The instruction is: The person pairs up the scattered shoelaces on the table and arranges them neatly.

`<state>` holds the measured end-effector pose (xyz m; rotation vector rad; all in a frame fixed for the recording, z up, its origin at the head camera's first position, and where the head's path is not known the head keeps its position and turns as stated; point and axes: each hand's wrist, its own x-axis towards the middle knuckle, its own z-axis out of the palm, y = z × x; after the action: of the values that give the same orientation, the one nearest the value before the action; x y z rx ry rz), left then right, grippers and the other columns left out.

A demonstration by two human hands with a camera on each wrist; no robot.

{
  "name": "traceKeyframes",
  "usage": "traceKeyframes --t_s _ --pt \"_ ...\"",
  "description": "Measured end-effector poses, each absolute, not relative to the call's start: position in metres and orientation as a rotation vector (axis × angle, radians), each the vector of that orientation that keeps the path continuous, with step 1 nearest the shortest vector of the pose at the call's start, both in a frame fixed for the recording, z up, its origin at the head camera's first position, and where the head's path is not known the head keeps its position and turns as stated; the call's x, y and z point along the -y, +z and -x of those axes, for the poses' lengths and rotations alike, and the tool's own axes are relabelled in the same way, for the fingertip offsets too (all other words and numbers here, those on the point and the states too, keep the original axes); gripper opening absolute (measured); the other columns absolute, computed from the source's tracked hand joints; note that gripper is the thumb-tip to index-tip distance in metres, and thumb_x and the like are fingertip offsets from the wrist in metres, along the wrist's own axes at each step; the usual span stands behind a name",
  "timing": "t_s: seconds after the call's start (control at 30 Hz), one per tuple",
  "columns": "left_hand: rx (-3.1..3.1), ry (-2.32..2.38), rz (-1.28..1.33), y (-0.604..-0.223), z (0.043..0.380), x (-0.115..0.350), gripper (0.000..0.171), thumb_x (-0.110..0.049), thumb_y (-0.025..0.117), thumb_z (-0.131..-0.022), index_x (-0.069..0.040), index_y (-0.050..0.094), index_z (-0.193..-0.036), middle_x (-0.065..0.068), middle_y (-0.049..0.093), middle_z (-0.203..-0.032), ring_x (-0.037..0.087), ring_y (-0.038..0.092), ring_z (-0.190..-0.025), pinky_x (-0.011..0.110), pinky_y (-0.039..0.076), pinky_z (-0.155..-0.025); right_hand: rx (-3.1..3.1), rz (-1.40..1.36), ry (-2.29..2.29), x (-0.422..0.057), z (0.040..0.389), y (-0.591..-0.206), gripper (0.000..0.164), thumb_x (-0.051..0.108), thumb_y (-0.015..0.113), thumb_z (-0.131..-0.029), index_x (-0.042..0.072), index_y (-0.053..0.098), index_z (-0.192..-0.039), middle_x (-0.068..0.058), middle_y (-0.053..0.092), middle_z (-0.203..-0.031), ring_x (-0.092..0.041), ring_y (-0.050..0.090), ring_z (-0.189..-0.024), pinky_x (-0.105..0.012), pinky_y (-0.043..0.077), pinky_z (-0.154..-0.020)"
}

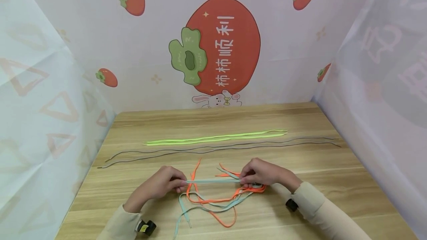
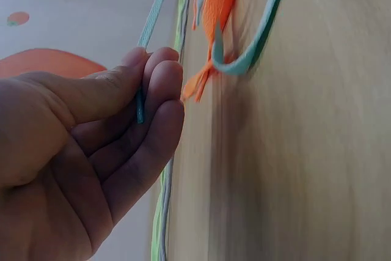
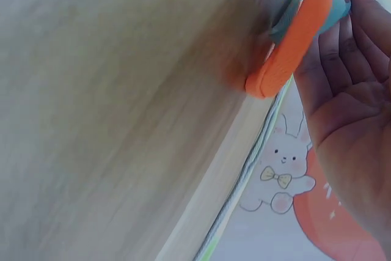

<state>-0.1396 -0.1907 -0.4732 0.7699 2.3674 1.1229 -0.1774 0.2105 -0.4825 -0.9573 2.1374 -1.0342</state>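
A light blue shoelace (image 1: 213,180) is stretched level between both hands in the head view. My left hand (image 1: 168,182) pinches it near one end; in the left wrist view its tip (image 2: 140,114) pokes out below the thumb. My right hand (image 1: 258,172) grips the same lace farther along. Orange shoelaces (image 1: 217,200) lie in loose loops below and around the right hand, tangled with more light blue lace (image 1: 200,207). An orange loop (image 3: 293,41) hangs beside the right fingers in the right wrist view. What those fingers hold besides the blue lace is partly hidden.
Two yellow-green shoelaces (image 1: 213,138) lie straight side by side farther back on the wooden table (image 1: 133,125). Two grey shoelaces (image 1: 186,151) run across in front of them. Printed cloth walls (image 1: 283,69) stand behind the table and at both sides.
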Motion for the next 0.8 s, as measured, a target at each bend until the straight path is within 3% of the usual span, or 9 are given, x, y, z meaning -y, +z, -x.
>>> traceKeyframes --t_s 0.3,0.8 --pt "-2.34 1.129 -0.705 -0.471 0.134 0.228 0.018 -0.011 0.066 -0.104 -0.006 0.08 -0.093 0.004 0.075 -0.08 0.007 0.069 -0.07 0.03 0.063 -0.067 -2.131 0.918 -1.051 -0.223 0.176 -0.478 0.017 0.021 0.069 -0.104 0.01 0.082 -0.101 0.002 0.077 -0.084 -0.006 0.069 -0.074 -0.025 0.061 -0.067" --pt "-2.354 1.171 -0.675 -0.469 0.127 0.272 0.017 -0.011 0.067 -0.103 -0.008 0.08 -0.093 0.002 0.075 -0.08 0.005 0.068 -0.07 0.03 0.063 -0.064 -2.176 0.85 -1.115 -0.257 0.172 -0.48 0.016 0.019 0.07 -0.103 0.009 0.081 -0.102 0.0 0.079 -0.088 -0.007 0.071 -0.075 -0.032 0.064 -0.07"
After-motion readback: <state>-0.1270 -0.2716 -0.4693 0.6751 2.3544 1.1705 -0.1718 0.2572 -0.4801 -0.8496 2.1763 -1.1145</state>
